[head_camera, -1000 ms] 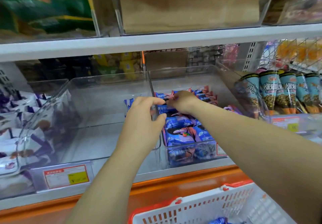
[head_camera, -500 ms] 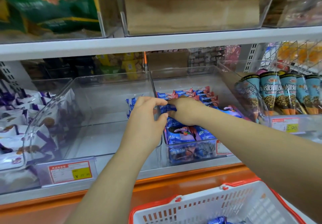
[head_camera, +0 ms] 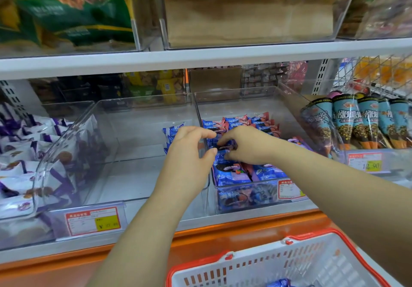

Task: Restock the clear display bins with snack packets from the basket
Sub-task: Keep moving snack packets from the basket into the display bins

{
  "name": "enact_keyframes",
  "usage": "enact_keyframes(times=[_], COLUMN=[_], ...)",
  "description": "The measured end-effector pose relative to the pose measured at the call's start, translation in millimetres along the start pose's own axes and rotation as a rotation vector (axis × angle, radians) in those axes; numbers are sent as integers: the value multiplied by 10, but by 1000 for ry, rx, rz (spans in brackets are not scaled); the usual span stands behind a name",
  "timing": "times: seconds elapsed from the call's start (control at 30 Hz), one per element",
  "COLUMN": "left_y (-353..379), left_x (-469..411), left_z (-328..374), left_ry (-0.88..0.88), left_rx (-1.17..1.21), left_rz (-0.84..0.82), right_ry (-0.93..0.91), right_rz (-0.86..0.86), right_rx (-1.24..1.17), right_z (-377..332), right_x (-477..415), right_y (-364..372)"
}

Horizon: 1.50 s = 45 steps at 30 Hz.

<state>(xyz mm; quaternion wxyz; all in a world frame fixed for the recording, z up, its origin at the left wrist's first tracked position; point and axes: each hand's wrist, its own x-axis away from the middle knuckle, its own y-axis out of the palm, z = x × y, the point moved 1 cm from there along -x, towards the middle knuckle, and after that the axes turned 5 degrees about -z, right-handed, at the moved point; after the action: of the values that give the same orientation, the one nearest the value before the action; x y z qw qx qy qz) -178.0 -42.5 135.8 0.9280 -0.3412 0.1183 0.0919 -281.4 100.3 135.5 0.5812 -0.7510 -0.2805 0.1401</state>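
Nearest me, low at the front, the white basket (head_camera: 263,266) with its red rim sits under the orange ledge (head_camera: 138,255), close enough that each reach from it to the shelf is short; one blue packet (head_camera: 279,283) shows in its bottom, so I judge the restocking is unfinished. Above it both forearms stretch up into the right-hand display bin (head_camera: 243,199). The right hand (head_camera: 247,146) has its fingertips curled down and pinching a snack packet (head_camera: 225,148) on top of the pile, likely to seat it flat in line with the rows. The left hand (head_camera: 189,152) meets it at the clear wall between bins, thumb and fingers bent in a loose C; whether it actually grips the packet or only steadies it, I cannot tell. The bin's blue and pink packets lie in overlapping rows, labels up, facing the shopper. The middle bin (head_camera: 124,188) beside it holds only a few blue-and-white packets (head_camera: 171,133) near its back. Farther left are purple-and-white packets (head_camera: 20,166); to the right, chocolate cones (head_camera: 359,121) lean in a row. Overhead, the upper shelf (head_camera: 200,56) carries larger bins.
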Motion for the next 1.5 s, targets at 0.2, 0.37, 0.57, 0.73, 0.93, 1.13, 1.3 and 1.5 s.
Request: enact_keyframes(times=[0.2, 0.37, 0.57, 0.73, 0.93, 1.13, 1.3, 1.5], left_y=[2, 9, 34, 130, 587, 1386, 1910, 2107], left_x=[2, -25, 59, 454, 1065, 1694, 2306, 2570], left_z=[-3, -32, -44, 131, 212, -358, -1090, -1364], left_ry=[17, 28, 100, 326, 450, 187, -47, -105], left_rx=[14, -2, -102, -223, -408, -678, -753, -759], left_rz=[-3, 4, 38, 74, -353, -1001, -1255, -1317], right_ry=[132, 103, -35, -237, -128, 123, 140, 317], right_rz=[69, -18, 320, 459, 380, -430, -779, -789], right_rx=[-2, -8, -6, -150, -246, -229, -150, -399], right_z=[94, 94, 14, 8, 360, 694, 733, 562], right_x=[-275, -294, 343, 1402, 2215, 2285, 2369, 2374], right_y=[36, 101, 96, 560, 1421, 2478, 3291, 3820])
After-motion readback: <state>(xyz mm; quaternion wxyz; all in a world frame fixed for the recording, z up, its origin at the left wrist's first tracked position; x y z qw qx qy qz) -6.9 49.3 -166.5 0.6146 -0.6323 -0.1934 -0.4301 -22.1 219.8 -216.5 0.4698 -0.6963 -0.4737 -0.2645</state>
